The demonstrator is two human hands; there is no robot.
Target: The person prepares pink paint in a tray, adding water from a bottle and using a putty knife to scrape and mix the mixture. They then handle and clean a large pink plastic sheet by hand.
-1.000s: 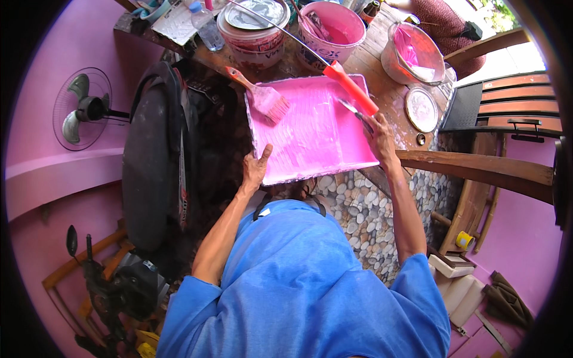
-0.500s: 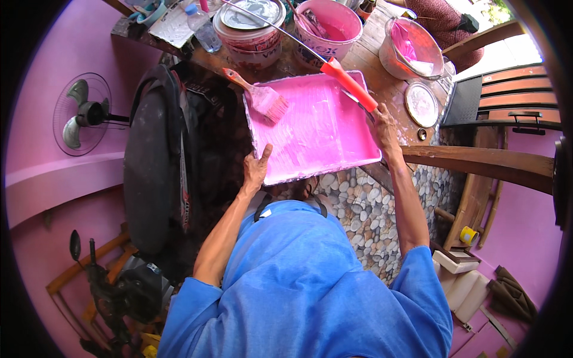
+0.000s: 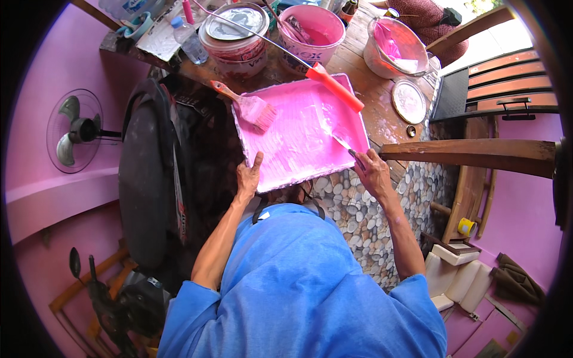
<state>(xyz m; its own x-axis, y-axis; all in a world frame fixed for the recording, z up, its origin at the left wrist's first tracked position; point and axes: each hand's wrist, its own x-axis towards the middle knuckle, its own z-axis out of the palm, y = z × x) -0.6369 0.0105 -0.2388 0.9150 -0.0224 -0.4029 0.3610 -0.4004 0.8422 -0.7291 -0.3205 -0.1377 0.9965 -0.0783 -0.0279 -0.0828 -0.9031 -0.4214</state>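
Looking down past our blue shirt [image 3: 298, 286], we had both hands at the near edge of the pink paint tray [image 3: 298, 134], well apart, one per corner. Left hand [image 3: 248, 179] gripped the near-left rim, thumb up against the tray wall, prob. to steady the tray. Right hand [image 3: 373, 173] was closed round the handle of a thin metal scraper [image 3: 341, 142], blade angled up-left into the tray floor w/ its tip in the wet pink paint, so the tool looked set for scraping or spreading there. The tray sat on a wooden table [image 3: 382, 113], its near end over the pebble-patterned surface [image 3: 352, 221] just in front of us.

Further in, a pink-bristled paintbrush [image 3: 250, 106] w/ an orange handle lay across the tray's left rim, bristles over the paint, likely so drips fell inside. An orange-handled roller pole [image 3: 334, 88] lay along the far-right rim, its metal rod running up-left over the buckets.

Beyond that stood a lidded white paint bucket [image 3: 236, 33], an open pink bucket [image 3: 310, 27] and a clear tub [image 3: 397, 48] w/ pink inside; a round lid [image 3: 409, 101] lay near the tub. A fan [image 3: 74, 131] stood far left.
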